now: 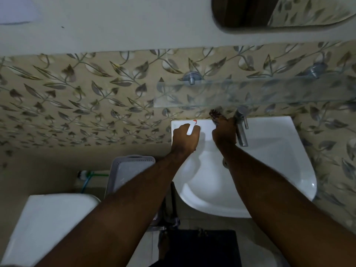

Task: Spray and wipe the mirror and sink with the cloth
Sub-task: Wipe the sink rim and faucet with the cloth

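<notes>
Sink: the white ceramic wall-hung basin (269,170) sits below centre-right, against a wall tiled in a beige and grey leaf pattern (77,93). The left hand (185,140) has its grip clenched around a white spray bottle with a red-tipped nozzle (191,128) over the basin's back left corner. The right hand (224,132) presses a dark patterned cloth (214,114) at the back rim, just beside the steel tap (241,130); its grip on the cloth is partly hidden. A clear glass shelf on steel pegs (250,91) runs above. The rounded mirror (279,12) shows top right on plain pale wall. Left of the basin: a grey perforated plastic basket (131,170) and a white toilet cistern (48,224). Lighting dim.
</notes>
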